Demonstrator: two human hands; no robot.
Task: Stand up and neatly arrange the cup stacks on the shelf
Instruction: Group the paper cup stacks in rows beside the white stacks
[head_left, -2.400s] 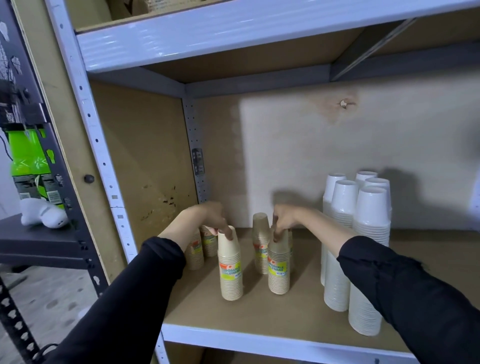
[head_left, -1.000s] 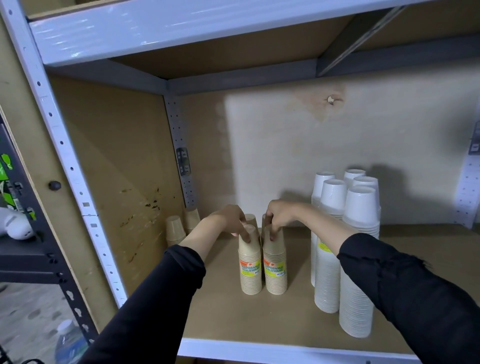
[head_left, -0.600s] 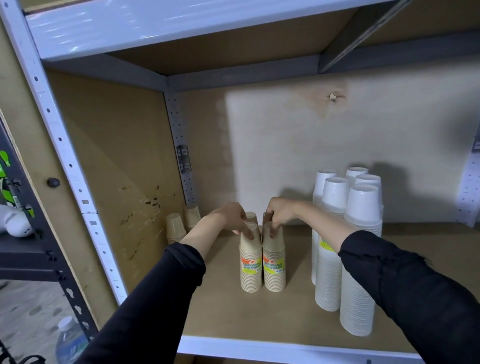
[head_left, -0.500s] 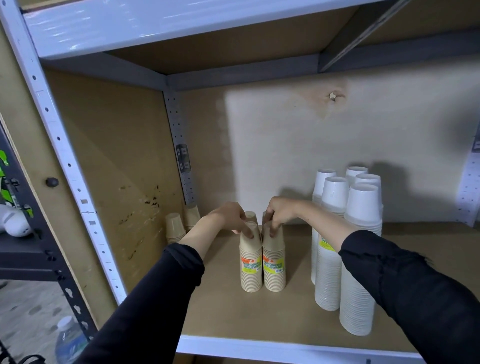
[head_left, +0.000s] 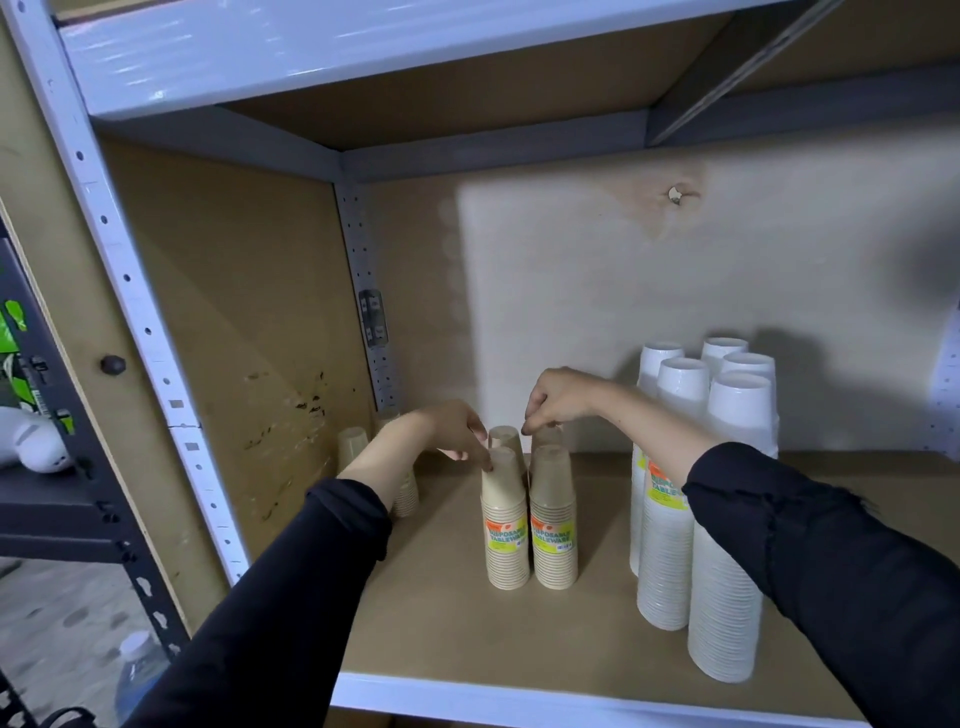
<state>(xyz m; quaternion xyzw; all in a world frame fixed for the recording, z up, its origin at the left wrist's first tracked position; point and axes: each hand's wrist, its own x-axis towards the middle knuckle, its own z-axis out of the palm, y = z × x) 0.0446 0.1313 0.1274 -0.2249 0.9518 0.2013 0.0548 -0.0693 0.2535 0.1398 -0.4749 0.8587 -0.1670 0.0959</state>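
Observation:
Two tan cup stacks with yellow labels stand side by side mid-shelf, the left one (head_left: 506, 525) touching the right one (head_left: 553, 525). Two more tan stacks (head_left: 506, 437) peek up right behind them. My left hand (head_left: 452, 431) touches the top left edge of the front left stack with its fingertips. My right hand (head_left: 556, 400) hovers just above the right stacks, fingers loosely curled and holding nothing. Two short tan stacks (head_left: 353, 444) sit in the back left corner, partly hidden by my left forearm. Several tall white cup stacks (head_left: 727, 519) stand upright at the right.
The brown shelf board (head_left: 457, 639) has a white front rail (head_left: 519, 704) and a low white beam (head_left: 311, 47) overhead. A perforated post (head_left: 130, 291) bounds the left side. A water bottle (head_left: 137, 670) stands on the floor at lower left, beside a dark rack.
Both hands slid the two front tan stacks to the right until they stood together. My right hand has now lifted off its stack; my left hand has loosened to a fingertip touch.

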